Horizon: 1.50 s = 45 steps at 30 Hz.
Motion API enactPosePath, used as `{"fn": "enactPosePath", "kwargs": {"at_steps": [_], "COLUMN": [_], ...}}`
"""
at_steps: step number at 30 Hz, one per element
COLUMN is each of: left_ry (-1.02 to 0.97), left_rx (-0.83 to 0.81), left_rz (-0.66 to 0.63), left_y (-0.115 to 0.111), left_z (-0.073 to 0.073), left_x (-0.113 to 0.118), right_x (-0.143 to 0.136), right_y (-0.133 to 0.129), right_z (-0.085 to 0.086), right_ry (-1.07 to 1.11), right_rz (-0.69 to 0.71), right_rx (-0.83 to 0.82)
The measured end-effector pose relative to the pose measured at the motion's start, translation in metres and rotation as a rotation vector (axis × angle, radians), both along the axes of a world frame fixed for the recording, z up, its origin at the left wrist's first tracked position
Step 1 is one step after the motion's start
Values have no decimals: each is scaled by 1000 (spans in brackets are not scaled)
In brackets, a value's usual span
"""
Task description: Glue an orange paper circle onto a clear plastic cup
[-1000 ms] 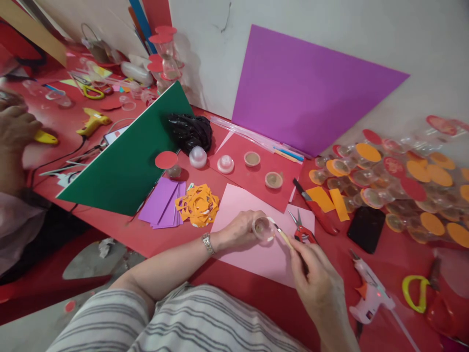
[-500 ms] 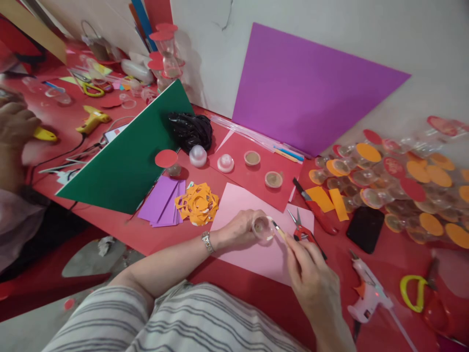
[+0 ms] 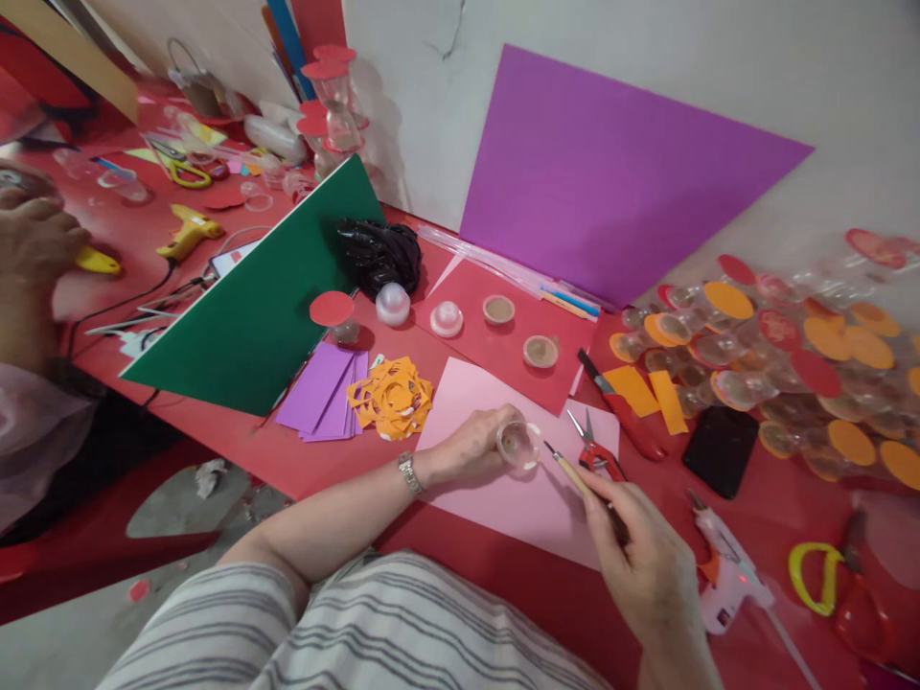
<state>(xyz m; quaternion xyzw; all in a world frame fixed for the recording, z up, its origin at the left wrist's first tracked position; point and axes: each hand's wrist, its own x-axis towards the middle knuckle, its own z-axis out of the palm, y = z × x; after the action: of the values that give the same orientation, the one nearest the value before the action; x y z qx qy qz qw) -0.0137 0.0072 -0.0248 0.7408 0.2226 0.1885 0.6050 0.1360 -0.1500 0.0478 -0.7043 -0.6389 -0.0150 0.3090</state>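
Note:
My left hand (image 3: pixel 478 446) is closed around a small clear plastic cup (image 3: pixel 518 447), tilted so its opening faces right. White bits show on the cup's rim. My right hand (image 3: pixel 643 546) grips a slim tool (image 3: pixel 567 470) with a pale wooden handle and a dark pointed tip; what kind it is, I cannot tell. Its tip is just right of the cup, apart from the rim. Both hands are over a pink paper sheet (image 3: pixel 460 393). Red-handled snips (image 3: pixel 600 455) lie beside the tool.
Two small cups of brown grains (image 3: pixel 540 353) and a clear lid piece (image 3: pixel 447 319) sit on red paper. Orange paper scraps (image 3: pixel 392 398) lie left. A green board (image 3: pixel 251 316) stands between me and another person's hand (image 3: pixel 33 235). Right are a phone (image 3: pixel 719 450), glue gun (image 3: pixel 733 575) and many-disc cups (image 3: pixel 762 369).
My right hand has drawn the tool back to the right, away from the cup's rim. The left hand still holds the cup in about the same place.

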Motion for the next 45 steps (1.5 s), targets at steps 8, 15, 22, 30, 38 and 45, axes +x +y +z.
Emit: {"fn": "enactPosePath", "kwargs": {"at_steps": [8, 15, 22, 30, 38, 45], "left_ry": [8, 8, 48, 44, 51, 40], "left_rx": [-22, -24, -18, -8, 25, 77], "left_rz": [-3, -15, -23, -26, -38, -40], "left_y": [0, 1, 2, 2, 2, 4], "left_z": [4, 5, 8, 6, 9, 8], "left_x": [1, 2, 1, 1, 1, 1], "right_x": [-7, -6, -3, -5, -9, -13], "right_y": [1, 2, 4, 4, 6, 5], "right_z": [-6, -5, -5, -5, -5, -9], "right_ry": [-49, -76, -55, -46, -117, -158], "right_rz": [-54, -33, -30, -35, -45, -81], "right_rx": [-36, -27, -39, -44, -33, -41]}}
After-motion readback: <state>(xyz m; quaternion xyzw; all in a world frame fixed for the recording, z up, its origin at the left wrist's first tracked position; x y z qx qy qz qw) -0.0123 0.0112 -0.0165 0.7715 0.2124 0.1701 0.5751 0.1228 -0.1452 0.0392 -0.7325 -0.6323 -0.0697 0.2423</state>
